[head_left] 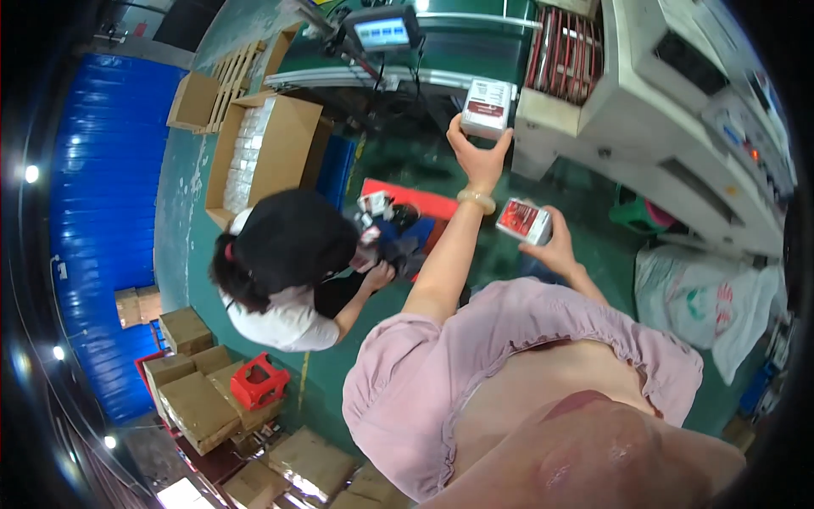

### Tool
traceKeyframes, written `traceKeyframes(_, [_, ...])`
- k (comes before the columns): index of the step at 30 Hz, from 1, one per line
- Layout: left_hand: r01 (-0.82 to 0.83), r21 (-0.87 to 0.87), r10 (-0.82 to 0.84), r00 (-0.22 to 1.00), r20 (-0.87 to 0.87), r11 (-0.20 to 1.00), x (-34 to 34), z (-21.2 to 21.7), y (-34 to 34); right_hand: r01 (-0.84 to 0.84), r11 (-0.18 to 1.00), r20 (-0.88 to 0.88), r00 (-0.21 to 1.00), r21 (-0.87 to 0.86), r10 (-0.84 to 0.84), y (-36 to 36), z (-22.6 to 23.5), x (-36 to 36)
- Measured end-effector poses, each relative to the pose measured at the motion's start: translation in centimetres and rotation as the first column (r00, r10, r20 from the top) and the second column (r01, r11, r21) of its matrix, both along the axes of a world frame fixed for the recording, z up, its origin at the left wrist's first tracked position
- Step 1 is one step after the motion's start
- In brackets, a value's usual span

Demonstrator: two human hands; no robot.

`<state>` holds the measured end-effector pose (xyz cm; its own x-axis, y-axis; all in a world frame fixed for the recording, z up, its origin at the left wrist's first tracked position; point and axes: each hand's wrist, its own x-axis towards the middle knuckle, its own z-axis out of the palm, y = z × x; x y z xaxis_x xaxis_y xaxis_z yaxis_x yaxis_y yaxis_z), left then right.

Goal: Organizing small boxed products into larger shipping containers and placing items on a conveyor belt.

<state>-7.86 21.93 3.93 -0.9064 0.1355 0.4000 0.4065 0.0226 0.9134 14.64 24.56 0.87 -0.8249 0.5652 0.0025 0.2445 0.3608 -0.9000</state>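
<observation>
My left hand [480, 158], its arm stretched forward with a pale bangle on the wrist, grips a small white box with a dark red panel [487, 103] from its near end. This box is up beside the conveyor's edge, by the machine. Closer to my body, my right hand [555, 246] is closed round the side of a second small box, white with a red printed face [523, 220]. The two boxes are apart from each other. Parts of the right-hand fingers are hidden behind its box.
A conveyor [475, 44] and a pale machine [627, 119] stand ahead and right. A co-worker in a black cap [292, 242] sits left, near a red bench [415, 198] with small items. An open carton [280, 153], stacked cartons [199, 403], a red stool [259, 382] and a white sack [699, 297] stand around.
</observation>
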Motion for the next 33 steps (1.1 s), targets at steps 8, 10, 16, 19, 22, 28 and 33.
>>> traceKeyframes(8, [-0.507, -0.369, 0.593, 0.787, 0.17, 0.779, -17.1, -5.7, 16.8, -0.077, 0.996, 0.156, 0.984, -0.05, 0.084, 12.6, 1.6, -3.7])
traceKeyframes(10, [-0.499, -0.457, 0.632, 0.748, 0.201, 0.736, -19.5, -6.0, 18.9, -0.015, 0.995, 0.226, 0.973, -0.099, 0.037, 14.0, 1.6, -3.4])
traceKeyframes(16, [-0.368, -0.547, 0.587, 0.752, 0.3, 0.752, -24.1, -7.5, 22.9, 0.042, 0.992, 0.327, 0.945, -0.117, -0.001, 16.4, 0.6, -3.6])
traceKeyframes(19, [-0.373, -0.595, 0.583, 0.787, 0.203, 0.712, -25.3, -9.1, 22.3, 0.026, 0.989, 0.312, 0.95, -0.146, 0.021, 16.6, 0.6, -4.7])
traceKeyframes(22, [-0.492, -0.617, 0.665, 0.743, 0.07, 0.614, -26.0, -9.3, 20.3, 0.04, 0.97, 0.316, 0.948, -0.239, 0.039, 16.8, 1.2, -6.9])
traceKeyframes(28, [-0.606, -0.073, 0.609, 0.778, 0.154, 0.792, -16.3, -4.4, 8.2, -0.019, 0.983, 0.352, 0.932, -0.182, 0.083, 17.0, 1.6, -11.6])
traceKeyframes(33, [-0.832, 0.351, 0.825, 0.519, 0.224, 0.429, -29.3, -2.1, -5.6, -0.107, 0.99, 0.383, 0.914, -0.089, 0.133, 15.7, 2.1, -15.9])
